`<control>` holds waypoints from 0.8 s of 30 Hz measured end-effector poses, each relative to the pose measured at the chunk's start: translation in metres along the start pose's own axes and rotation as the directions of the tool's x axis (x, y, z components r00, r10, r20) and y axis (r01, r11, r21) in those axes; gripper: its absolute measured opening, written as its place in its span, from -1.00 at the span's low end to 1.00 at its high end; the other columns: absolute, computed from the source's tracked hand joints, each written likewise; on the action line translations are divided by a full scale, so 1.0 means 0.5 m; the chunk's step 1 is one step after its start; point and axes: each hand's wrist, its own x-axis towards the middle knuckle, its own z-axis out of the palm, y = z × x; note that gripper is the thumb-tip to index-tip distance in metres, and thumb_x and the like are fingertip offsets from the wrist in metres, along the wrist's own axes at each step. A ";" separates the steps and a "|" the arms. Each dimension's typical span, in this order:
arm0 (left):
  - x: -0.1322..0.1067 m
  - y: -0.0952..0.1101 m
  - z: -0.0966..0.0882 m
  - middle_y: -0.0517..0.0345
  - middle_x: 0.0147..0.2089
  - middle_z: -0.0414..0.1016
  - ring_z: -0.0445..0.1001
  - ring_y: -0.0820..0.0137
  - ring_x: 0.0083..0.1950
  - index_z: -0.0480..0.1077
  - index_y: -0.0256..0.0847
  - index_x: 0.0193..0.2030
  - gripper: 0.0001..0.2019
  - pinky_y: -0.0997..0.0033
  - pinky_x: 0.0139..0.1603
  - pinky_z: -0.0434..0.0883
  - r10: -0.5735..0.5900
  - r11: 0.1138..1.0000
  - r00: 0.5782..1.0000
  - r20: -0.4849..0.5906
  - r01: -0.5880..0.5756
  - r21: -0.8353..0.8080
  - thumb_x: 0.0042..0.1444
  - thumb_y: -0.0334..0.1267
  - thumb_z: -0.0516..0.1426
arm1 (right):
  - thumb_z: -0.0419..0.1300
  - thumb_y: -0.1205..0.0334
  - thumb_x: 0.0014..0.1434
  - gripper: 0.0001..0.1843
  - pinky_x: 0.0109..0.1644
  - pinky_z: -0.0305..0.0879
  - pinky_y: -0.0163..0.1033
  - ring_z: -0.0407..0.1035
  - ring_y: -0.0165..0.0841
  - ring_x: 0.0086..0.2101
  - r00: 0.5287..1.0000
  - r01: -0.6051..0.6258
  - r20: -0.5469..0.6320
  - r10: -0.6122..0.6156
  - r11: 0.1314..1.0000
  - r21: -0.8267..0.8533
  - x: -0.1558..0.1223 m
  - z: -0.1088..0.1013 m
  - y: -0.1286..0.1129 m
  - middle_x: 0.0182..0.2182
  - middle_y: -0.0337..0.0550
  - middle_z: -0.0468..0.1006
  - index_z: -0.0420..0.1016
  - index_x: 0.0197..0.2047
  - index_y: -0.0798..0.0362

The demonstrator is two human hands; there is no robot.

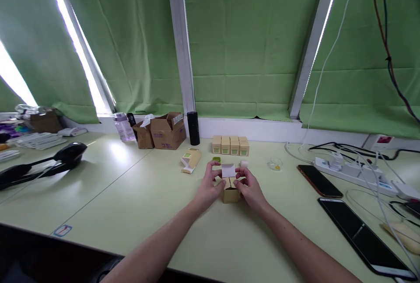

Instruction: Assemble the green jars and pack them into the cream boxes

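Observation:
A small tan cardboard box point(230, 195) stands on the pale table point(138, 195), its white top flap point(228, 170) raised. My left hand point(210, 182) grips the box's left side with fingers curled. My right hand point(250, 186) grips the right side, fingertips at the flap. Behind the box a row of several matching closed boxes point(230, 145) stands side by side. Another box point(190, 160) lies on its side with an open end to the left. A small green piece point(216, 159) and a small pale cylinder point(244, 163) lie just beyond my hands.
Two brown cartons point(164, 132), a black cylinder point(193, 128) and a bottle point(123, 126) stand at the back. A small clear cup point(274, 164), two phones point(319, 181), a power strip point(354, 170) and cables lie right. A black device point(49, 162) lies left.

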 end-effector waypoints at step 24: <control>0.001 0.013 0.001 0.04 -0.04 0.65 0.54 0.22 0.03 0.40 -0.15 -0.20 -0.88 0.27 0.05 0.37 0.076 0.995 0.997 0.000 -0.076 0.060 0.09 -0.34 0.18 | 0.27 0.07 0.14 -0.67 -0.27 0.39 -0.15 0.39 -0.27 -0.35 0.992 0.125 0.005 -0.125 0.991 -0.051 -0.003 -0.003 0.008 -0.17 -0.08 0.52 0.50 -0.04 0.00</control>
